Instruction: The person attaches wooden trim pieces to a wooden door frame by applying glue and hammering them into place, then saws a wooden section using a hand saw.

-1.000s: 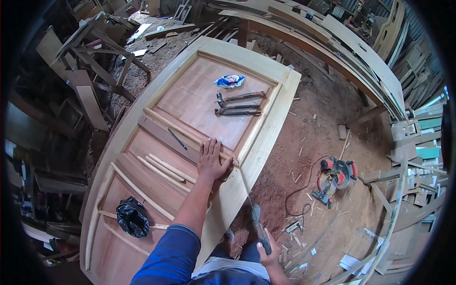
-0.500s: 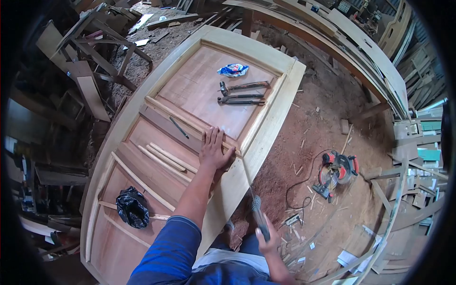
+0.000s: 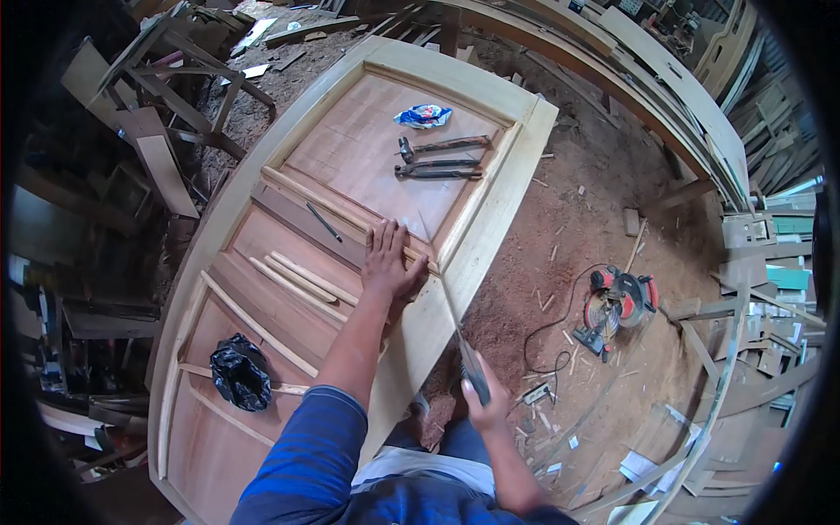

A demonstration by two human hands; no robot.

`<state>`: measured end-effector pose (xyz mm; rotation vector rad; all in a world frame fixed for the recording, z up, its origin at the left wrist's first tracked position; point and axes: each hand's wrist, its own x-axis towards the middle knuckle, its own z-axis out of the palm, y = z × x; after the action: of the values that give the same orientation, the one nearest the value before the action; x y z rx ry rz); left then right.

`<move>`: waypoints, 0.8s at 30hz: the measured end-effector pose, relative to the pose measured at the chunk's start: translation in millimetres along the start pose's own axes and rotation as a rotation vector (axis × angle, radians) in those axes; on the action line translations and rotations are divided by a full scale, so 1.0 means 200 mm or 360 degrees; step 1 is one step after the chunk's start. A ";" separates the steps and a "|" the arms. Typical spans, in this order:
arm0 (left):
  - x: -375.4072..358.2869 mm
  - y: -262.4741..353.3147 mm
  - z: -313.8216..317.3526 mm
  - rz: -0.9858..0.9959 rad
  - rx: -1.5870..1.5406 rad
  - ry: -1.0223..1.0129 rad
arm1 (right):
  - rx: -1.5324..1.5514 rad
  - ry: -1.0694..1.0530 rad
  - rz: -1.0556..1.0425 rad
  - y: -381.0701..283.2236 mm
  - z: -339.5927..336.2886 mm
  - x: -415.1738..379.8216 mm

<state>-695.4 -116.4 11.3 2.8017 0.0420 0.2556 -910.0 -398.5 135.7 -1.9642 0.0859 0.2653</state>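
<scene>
A large wooden door (image 3: 490,210) lies flat in front of me. My left hand (image 3: 389,262) presses flat, fingers spread, on a thin wooden moulding strip (image 3: 324,208) laid across the door's middle rail. My right hand (image 3: 481,398) grips the dark handle of a hand saw (image 3: 455,324), whose narrow blade runs up to the strip's end just right of my left hand. A blue sleeve covers my left upper arm.
On the door lie two hammers (image 3: 437,157), a blue-and-white wrapper (image 3: 423,115), a pencil (image 3: 324,222), loose moulding strips (image 3: 297,282) and a black plastic bag (image 3: 239,372). A red circular saw (image 3: 617,306) with its cord sits on the sawdust floor at right. Timber stacks surround the area.
My right hand has pushed the saw forward toward the strip. My left hand stays pressed on the strip. The view has shifted slightly.
</scene>
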 end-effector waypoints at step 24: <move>-0.02 0.01 -0.05 -0.0025 0.0010 -0.0069 | 0.0119 0.0014 -0.0108 0.15 -0.10 -0.29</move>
<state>-700.5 -115.6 20.2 2.8107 0.0548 0.1913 -967.9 -431.4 129.7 -1.8903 0.0347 0.2061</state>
